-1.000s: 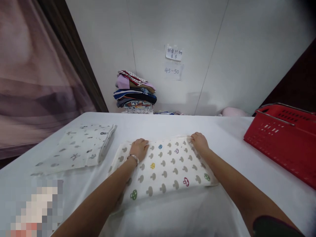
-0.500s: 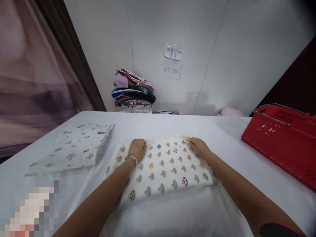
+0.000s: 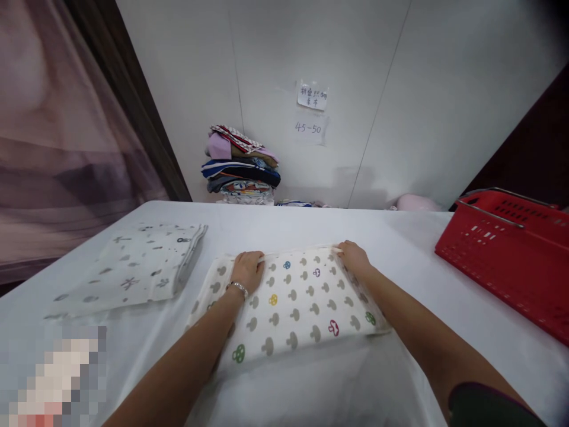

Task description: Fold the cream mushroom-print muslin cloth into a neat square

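Note:
A white cloth with a mushroom print [image 3: 293, 308] lies folded on the table in front of me, mostly grey mushrooms with a few coloured ones. At its far edge, left of the middle, my left hand [image 3: 248, 271] is closed on the fabric, a beaded bracelet at the wrist. My right hand [image 3: 354, 258] pinches the far right corner of the same cloth. To the left lies a second folded white cloth [image 3: 133, 267] with a grey leaf-like print, touched by neither hand.
The table [image 3: 311, 222] has a white cover. A red plastic basket [image 3: 507, 255] with a metal handle stands at the right. Behind the far edge rises a stack of folded fabrics [image 3: 242, 166] against the wall, below two handwritten paper notes [image 3: 312, 112]. A curtain [image 3: 75, 148] hangs at the left.
My right hand has shifted slightly outward and away from me at the cloth's far right corner, and that edge looks straighter. My left hand stays in nearly the same place.

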Demonstrator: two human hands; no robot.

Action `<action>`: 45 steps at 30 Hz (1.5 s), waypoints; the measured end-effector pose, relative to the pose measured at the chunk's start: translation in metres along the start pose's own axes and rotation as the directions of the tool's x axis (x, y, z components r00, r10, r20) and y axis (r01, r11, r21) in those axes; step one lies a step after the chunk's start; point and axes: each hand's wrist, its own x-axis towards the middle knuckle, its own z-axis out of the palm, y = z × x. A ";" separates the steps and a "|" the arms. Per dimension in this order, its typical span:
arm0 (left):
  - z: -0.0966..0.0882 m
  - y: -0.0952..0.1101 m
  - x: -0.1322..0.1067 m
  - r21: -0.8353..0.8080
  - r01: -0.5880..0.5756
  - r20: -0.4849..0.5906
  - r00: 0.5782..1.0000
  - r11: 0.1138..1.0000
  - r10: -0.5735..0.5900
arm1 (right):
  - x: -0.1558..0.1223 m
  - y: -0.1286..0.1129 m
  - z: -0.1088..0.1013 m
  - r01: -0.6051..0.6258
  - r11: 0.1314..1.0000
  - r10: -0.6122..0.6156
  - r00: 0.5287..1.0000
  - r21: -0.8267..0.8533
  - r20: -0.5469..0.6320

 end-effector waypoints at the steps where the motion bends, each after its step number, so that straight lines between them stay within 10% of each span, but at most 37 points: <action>1: 0.000 -0.001 0.000 -0.004 -0.002 0.004 1.000 1.000 0.002 | 0.000 0.000 0.000 -0.002 1.000 0.002 1.000 -0.004 -0.003; 36: -0.001 0.000 0.003 -0.056 0.029 0.039 0.999 0.998 -0.027 | -0.011 0.000 -0.006 0.099 0.993 -0.093 0.992 0.067 -0.088; 45: -0.004 0.002 0.002 -0.040 0.023 0.037 0.999 0.999 -0.022 | -0.001 0.016 -0.008 -0.042 0.970 0.052 0.998 0.241 -0.035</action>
